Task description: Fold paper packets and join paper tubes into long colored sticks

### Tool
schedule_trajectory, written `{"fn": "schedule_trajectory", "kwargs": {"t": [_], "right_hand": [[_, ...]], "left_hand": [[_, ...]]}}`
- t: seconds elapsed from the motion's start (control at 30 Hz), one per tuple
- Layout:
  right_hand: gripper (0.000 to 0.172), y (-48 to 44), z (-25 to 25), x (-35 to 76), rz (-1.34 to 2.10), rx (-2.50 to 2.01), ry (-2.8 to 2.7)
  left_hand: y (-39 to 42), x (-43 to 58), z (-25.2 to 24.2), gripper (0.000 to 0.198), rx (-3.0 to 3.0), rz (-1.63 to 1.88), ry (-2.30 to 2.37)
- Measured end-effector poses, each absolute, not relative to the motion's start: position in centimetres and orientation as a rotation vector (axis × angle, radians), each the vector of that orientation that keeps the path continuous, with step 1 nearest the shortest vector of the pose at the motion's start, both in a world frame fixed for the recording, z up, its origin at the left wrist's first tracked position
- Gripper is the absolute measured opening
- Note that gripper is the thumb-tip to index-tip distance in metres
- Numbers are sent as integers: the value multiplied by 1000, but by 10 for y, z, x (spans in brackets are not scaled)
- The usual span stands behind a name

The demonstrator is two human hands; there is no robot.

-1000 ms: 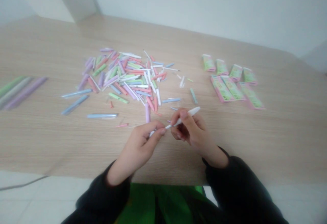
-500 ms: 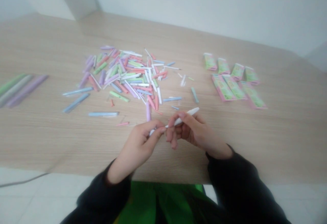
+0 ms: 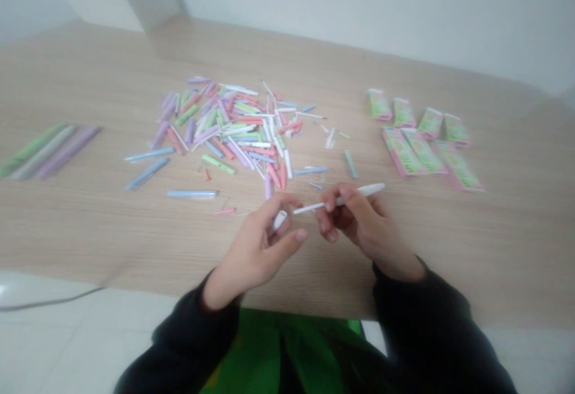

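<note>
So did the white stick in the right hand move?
Yes, the white stick held in the right hand moved rightward: its tip now sits nearer the pink-and-green packets.

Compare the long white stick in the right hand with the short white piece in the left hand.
The long white stick, pinched in the right hand, is much longer than the short white piece at the left hand. The stick is thin at one end and thicker at the other; the piece is stubby. Both are white, with a small gap between them.
</note>
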State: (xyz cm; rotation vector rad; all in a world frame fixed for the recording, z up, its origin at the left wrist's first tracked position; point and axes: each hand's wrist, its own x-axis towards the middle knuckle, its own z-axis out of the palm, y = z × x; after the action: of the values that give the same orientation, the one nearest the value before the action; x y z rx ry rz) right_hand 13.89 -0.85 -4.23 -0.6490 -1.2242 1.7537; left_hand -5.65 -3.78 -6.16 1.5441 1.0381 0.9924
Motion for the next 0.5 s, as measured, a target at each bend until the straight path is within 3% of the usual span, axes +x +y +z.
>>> {"fn": "schedule_trajectory", "kwargs": {"t": [0.2, 0.5], "right_hand": [[41, -15, -33, 137, 1685, -735, -1369], [43, -17, -38, 134, 1595, -895, -1631]], "left_hand": [[-40, -55, -60, 37, 1602, 910, 889], [-36, -56, -61, 11, 1615, 844, 690]]}}
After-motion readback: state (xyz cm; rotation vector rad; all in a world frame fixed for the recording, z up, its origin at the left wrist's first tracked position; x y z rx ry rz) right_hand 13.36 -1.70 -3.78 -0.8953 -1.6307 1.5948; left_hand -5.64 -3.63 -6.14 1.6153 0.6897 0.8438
